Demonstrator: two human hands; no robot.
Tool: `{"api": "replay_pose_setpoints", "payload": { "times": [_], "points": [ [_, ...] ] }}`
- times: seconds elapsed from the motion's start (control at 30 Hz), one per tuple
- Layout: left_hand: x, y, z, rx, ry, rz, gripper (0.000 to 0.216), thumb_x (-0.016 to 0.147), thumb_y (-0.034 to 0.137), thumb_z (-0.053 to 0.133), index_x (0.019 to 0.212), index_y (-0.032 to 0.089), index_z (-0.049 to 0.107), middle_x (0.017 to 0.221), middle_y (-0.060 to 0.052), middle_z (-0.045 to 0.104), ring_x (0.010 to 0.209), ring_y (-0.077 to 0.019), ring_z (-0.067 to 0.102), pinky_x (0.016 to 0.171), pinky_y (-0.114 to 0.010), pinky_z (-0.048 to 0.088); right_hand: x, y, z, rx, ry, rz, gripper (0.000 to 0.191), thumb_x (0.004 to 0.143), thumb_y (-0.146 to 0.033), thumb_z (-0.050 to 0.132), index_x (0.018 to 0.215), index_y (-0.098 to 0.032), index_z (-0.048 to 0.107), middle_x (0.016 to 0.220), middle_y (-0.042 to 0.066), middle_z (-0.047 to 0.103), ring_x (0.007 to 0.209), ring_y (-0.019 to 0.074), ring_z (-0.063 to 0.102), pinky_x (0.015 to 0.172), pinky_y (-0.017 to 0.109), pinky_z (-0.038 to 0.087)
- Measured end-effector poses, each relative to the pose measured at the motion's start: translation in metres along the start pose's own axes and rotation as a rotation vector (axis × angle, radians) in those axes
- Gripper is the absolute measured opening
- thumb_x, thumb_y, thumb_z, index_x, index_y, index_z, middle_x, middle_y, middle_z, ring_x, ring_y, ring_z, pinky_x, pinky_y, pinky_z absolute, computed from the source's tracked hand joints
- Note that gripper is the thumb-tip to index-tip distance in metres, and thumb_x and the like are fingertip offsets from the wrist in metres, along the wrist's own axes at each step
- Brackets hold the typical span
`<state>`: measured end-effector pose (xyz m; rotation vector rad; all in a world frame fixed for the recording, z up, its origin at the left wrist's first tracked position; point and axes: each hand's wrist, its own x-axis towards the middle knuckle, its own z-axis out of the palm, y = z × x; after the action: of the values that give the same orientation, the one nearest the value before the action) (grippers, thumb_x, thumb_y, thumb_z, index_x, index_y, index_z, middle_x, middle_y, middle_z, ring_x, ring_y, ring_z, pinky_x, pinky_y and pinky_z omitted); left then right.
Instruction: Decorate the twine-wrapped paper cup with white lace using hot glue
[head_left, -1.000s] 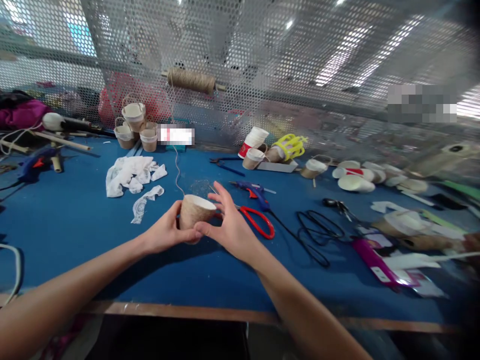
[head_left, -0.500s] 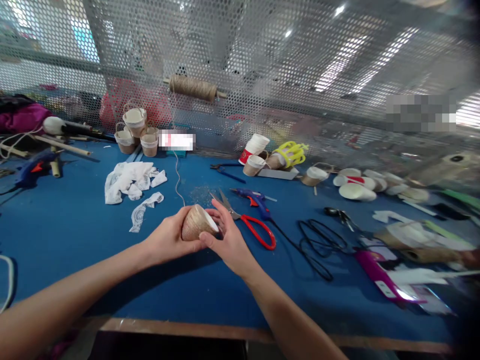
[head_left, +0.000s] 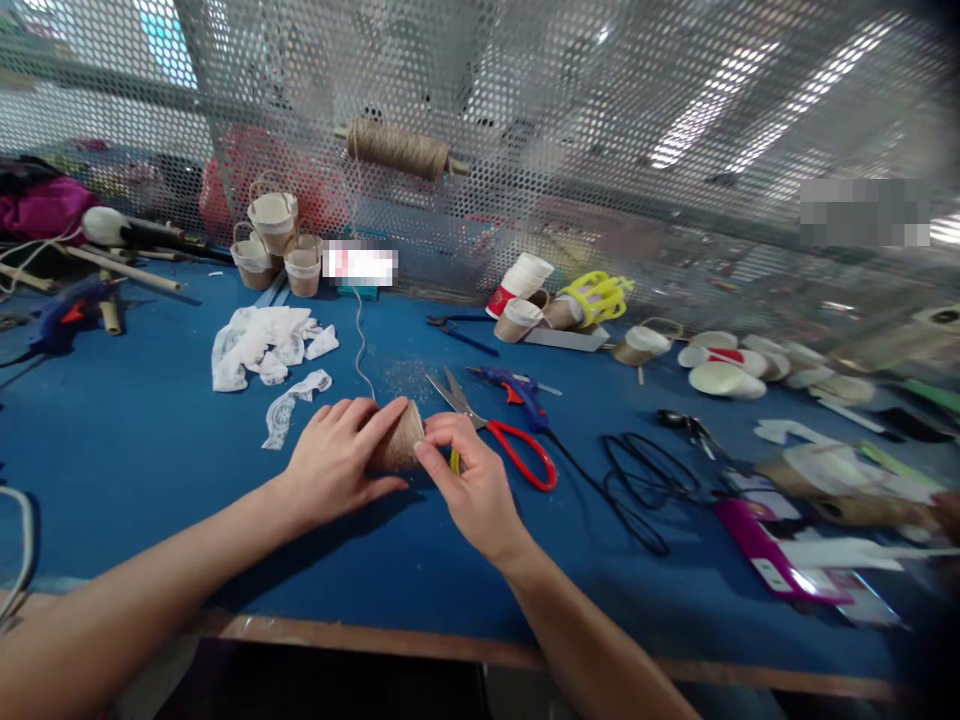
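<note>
The left hand's fingers (head_left: 349, 420) lie over the top of the twine-wrapped cup (head_left: 399, 440), with the thumb below, gripping it from the left. The right hand (head_left: 476, 490) has thumb and forefinger drawn close together against the cup's right end; whether they pinch something there, I cannot tell. Half a second ago the white mouth showed and the right hand was more spread — now the cup is turned so the mouth is out of sight, and the left palm faces down over it. I judge that the left hand does the steadying, while the right attends to that end.

Much of the cup's side is hidden under the left hand, and a yellow sliver (head_left: 454, 460) behind the right fingers is too covered to name. The twine strand (head_left: 363, 350) runs down to the left knuckles — its join with the cup cannot be seen. Just beyond lie the scissors (head_left: 474, 415), one handle partly masked by the right hand. Farther out, a blanked patch covers most of a teal object (head_left: 360, 293), and the far right edge blurs.
</note>
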<state>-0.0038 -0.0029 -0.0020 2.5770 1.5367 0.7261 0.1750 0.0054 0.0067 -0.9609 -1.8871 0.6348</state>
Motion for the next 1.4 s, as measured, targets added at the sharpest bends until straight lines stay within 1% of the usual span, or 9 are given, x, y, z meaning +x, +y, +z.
{"api": "replay_pose_setpoints", "payload": {
  "times": [0.27, 0.5, 0.63, 0.73, 0.87, 0.93, 1.07, 1.27, 1.4],
  "points": [
    [0.005, -0.008, 0.001, -0.534, -0.165, -0.179, 0.077, 0.064, 0.047, 0.069, 0.126, 0.015, 0.038, 0.115, -0.014, 0.060, 0.101, -0.0277, 0.060, 0.084, -0.040, 0.049, 0.002, -0.003, -0.001, -0.048, -0.062, -0.115, 0.015, 0.084, -0.020, 0.051, 0.069, -0.023, 0.049, 0.074, 0.002, 0.057, 0.084, 0.0184, 0.055, 0.078, 0.037, 0.047],
    [-0.003, -0.002, 0.011, -0.297, -0.085, -0.138, 0.071, 0.072, 0.050, 0.059, 0.129, 0.015, 0.034, 0.114, -0.017, 0.057, 0.100, -0.0308, 0.060, 0.080, -0.044, 0.050, 0.000, 0.000, -0.003, -0.074, -0.104, -0.074, 0.014, 0.081, -0.034, 0.057, 0.078, -0.022, 0.051, 0.087, 0.006, 0.060, 0.097, 0.0219, 0.054, 0.083, 0.040, 0.046],
    [-0.004, 0.003, 0.015, -0.201, -0.062, -0.041, 0.076, 0.074, 0.056, 0.056, 0.131, 0.014, 0.030, 0.104, -0.015, 0.059, 0.091, -0.0301, 0.061, 0.074, -0.043, 0.051, -0.002, -0.002, -0.002, -0.114, -0.069, -0.045, 0.018, 0.085, -0.026, 0.051, 0.068, -0.022, 0.047, 0.078, 0.004, 0.058, 0.086, 0.0193, 0.056, 0.076, 0.036, 0.048],
    [0.001, -0.002, 0.006, -0.221, 0.004, -0.005, 0.075, 0.074, 0.057, 0.056, 0.131, 0.016, 0.030, 0.105, -0.014, 0.059, 0.093, -0.0277, 0.060, 0.076, -0.040, 0.050, 0.000, -0.001, -0.002, -0.177, 0.004, -0.155, 0.015, 0.084, -0.021, 0.053, 0.070, -0.023, 0.049, 0.075, 0.003, 0.058, 0.086, 0.0205, 0.056, 0.076, 0.038, 0.047],
    [0.007, -0.037, -0.019, -0.058, 0.120, -0.207, 0.044, 0.079, 0.041, 0.057, 0.114, 0.016, 0.048, 0.095, -0.010, 0.062, 0.090, -0.0237, 0.059, 0.078, -0.038, 0.047, 0.005, 0.003, -0.006, -0.343, 0.076, -0.295, 0.012, 0.082, -0.014, 0.057, 0.076, -0.023, 0.053, 0.074, 0.003, 0.061, 0.091, 0.0231, 0.054, 0.080, 0.042, 0.045],
    [0.007, -0.060, -0.028, 0.119, 0.065, -0.388, 0.026, 0.078, 0.035, 0.056, 0.096, 0.016, 0.057, 0.092, -0.011, 0.063, 0.090, -0.0258, 0.057, 0.077, -0.039, 0.046, 0.007, 0.005, -0.007, -0.394, 0.094, -0.340, 0.012, 0.081, -0.013, 0.058, 0.078, -0.024, 0.055, 0.076, 0.003, 0.062, 0.092, 0.0236, 0.054, 0.081, 0.043, 0.045],
    [0.002, -0.091, -0.024, 0.134, -0.004, -0.442, 0.009, 0.070, 0.022, 0.061, 0.078, 0.017, 0.061, 0.079, -0.009, 0.063, 0.078, -0.0260, 0.059, 0.067, -0.036, 0.045, 0.007, 0.009, -0.005, -0.481, 0.083, -0.393, 0.012, 0.080, -0.012, 0.058, 0.078, -0.024, 0.058, 0.082, 0.004, 0.062, 0.095, 0.0250, 0.054, 0.079, 0.043, 0.044],
    [0.005, -0.093, -0.015, 0.000, 0.037, -0.478, 0.014, 0.074, 0.017, 0.047, 0.064, 0.018, 0.057, 0.068, -0.004, 0.062, 0.065, -0.0187, 0.059, 0.061, -0.030, 0.042, 0.007, 0.011, -0.002, -0.496, 0.041, -0.431, 0.014, 0.080, -0.009, 0.056, 0.083, -0.022, 0.061, 0.092, 0.008, 0.058, 0.098, 0.0251, 0.054, 0.079, 0.043, 0.045],
    [0.009, -0.092, -0.033, -0.154, 0.111, -0.525, 0.018, 0.082, 0.024, 0.039, 0.080, 0.017, 0.055, 0.071, -0.003, 0.065, 0.065, -0.0150, 0.061, 0.064, -0.027, 0.044, 0.008, 0.008, -0.002, -0.486, 0.075, -0.452, 0.016, 0.081, -0.009, 0.055, 0.085, -0.023, 0.061, 0.097, 0.008, 0.055, 0.099, 0.0244, 0.052, 0.081, 0.044, 0.046]
  ]
}}
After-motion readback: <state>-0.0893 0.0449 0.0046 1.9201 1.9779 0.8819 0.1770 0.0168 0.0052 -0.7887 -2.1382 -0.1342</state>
